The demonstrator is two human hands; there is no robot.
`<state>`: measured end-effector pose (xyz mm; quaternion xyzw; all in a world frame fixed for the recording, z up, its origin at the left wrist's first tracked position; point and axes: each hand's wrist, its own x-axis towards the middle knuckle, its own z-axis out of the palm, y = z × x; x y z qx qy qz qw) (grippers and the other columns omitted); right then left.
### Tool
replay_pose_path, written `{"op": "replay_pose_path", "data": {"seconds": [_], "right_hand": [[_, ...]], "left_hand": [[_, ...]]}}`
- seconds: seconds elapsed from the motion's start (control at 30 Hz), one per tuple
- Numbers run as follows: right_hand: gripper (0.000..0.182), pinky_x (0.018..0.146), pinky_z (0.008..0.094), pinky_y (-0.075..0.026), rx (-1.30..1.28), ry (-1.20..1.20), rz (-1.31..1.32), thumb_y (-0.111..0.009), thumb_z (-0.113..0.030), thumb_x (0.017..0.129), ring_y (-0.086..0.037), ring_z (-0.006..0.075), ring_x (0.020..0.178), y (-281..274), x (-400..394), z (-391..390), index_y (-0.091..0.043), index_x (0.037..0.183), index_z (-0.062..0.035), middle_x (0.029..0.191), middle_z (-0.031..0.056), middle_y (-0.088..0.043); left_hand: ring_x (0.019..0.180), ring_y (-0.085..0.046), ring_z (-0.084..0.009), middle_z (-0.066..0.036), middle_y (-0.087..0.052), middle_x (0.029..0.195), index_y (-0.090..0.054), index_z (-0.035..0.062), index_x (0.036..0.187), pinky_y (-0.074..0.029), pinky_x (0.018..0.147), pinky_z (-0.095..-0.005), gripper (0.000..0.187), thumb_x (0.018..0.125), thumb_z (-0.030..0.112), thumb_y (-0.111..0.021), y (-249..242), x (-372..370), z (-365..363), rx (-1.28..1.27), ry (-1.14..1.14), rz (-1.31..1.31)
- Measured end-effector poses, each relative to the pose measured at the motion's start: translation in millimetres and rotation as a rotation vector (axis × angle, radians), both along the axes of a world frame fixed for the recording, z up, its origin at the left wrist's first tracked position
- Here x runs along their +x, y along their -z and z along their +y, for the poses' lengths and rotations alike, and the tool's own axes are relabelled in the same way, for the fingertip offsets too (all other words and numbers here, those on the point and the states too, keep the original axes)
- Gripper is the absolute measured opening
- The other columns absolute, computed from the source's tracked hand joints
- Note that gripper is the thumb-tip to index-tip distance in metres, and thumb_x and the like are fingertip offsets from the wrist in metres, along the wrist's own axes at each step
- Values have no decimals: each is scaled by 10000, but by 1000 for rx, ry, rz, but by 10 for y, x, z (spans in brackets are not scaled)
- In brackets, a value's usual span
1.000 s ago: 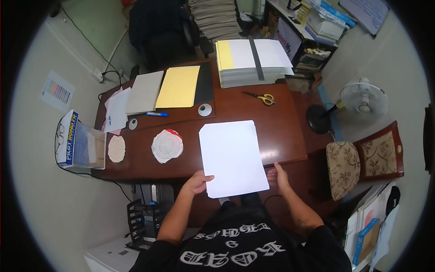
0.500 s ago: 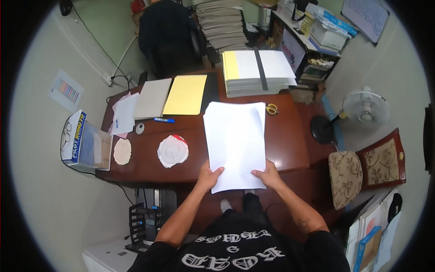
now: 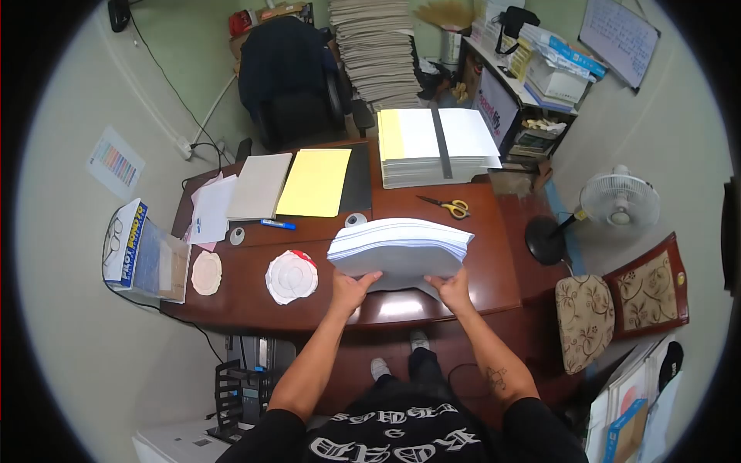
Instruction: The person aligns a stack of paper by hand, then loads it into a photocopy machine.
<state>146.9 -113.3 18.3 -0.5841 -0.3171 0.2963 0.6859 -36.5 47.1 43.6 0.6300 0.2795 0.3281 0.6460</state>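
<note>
head view | left hand point(image 3: 351, 289) and right hand point(image 3: 451, 289) both clamped on near edge of white paper stack point(image 3: 401, 248), held upright above desk point(image 3: 478, 262) | judged: sheets gathered, squaring in hand; stack not set down

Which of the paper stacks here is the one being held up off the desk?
The white sheaf gripped by both hands at its near edge. The big stack with a yellow strip lies flat on the desk's far side, untouched.
</note>
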Motion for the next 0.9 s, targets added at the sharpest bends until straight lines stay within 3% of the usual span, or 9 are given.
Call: {"op": "replay_pose_path", "data": {"seconds": [0.2,0.37,0.47,0.57,0.63,0.7,0.77,0.83,0.9], "right_hand": [[655,990,327,-428,56,41,-70,-752,56,747,-544,211,1136,-45,66,1,-432,1315,-3,1216,106,-572],[653,951,314,-458,-22,-36,130,-773,-3,757,-577,194,1073,98,117,71,-446,1323,4,1175,100,-597],[548,887,309,-494,-77,6,-7,-758,-27,782,-610,183,997,38,160,150,-506,1267,18,1101,94,-640],[396,829,311,-515,-226,-28,45,-712,-54,833,-627,176,928,-284,180,137,-563,1191,26,1037,92,-669],[354,786,325,-533,-400,-121,362,-670,-135,872,-647,190,896,-257,239,230,-582,1168,39,1040,115,-671],[398,808,365,-534,-528,-205,290,-667,-122,856,-664,266,900,55,191,341,-555,1200,43,1036,161,-674],[449,845,417,-522,-622,-41,-419,-621,-73,849,-656,366,911,987,44,299,-485,1262,39,1025,223,-663],[530,906,458,-488,-579,-82,-652,-599,-15,816,-591,430,1034,405,-246,113,-407,1308,29,1142,281,-591],[541,922,460,-479,-385,-93,-893,-585,18,806,-561,429,1090,418,-350,-109,-393,1312,27,1207,294,-550]], "left_hand": [[1124,-562,-231,-132,-578,1194,-424,14,1305,-439,987,-368,781,640,12,-833,-49,-17,180,129,80,66],[1051,-623,-230,-155,-650,1121,-532,-13,1200,-479,918,-356,594,681,41,-815,206,-14,198,144,54,283],[939,-671,-232,-164,-693,1021,-600,-36,1104,-521,833,-350,430,726,64,-780,300,5,241,154,53,283],[927,-675,-236,-161,-694,1017,-602,-31,1102,-526,823,-350,417,729,53,-768,-20,-80,154,182,72,249],[950,-663,-231,-152,-678,1046,-575,-49,1165,-530,848,-359,457,741,39,-721,88,-112,190,-85,150,409],[959,-664,-247,-148,-668,1064,-563,-34,1197,-536,845,-371,480,755,90,-701,540,-79,357,-542,358,503],[952,-668,-268,-161,-645,1114,-535,-31,1235,-539,852,-385,502,784,141,-670,458,9,235,-782,237,543],[961,-663,-313,-193,-606,1181,-514,-28,1260,-533,877,-453,491,843,181,-666,605,-85,335,-1124,182,174],[972,-659,-345,-191,-632,1129,-496,-43,1273,-516,890,-487,495,856,155,-676,721,-188,307,-1020,149,320]]}}
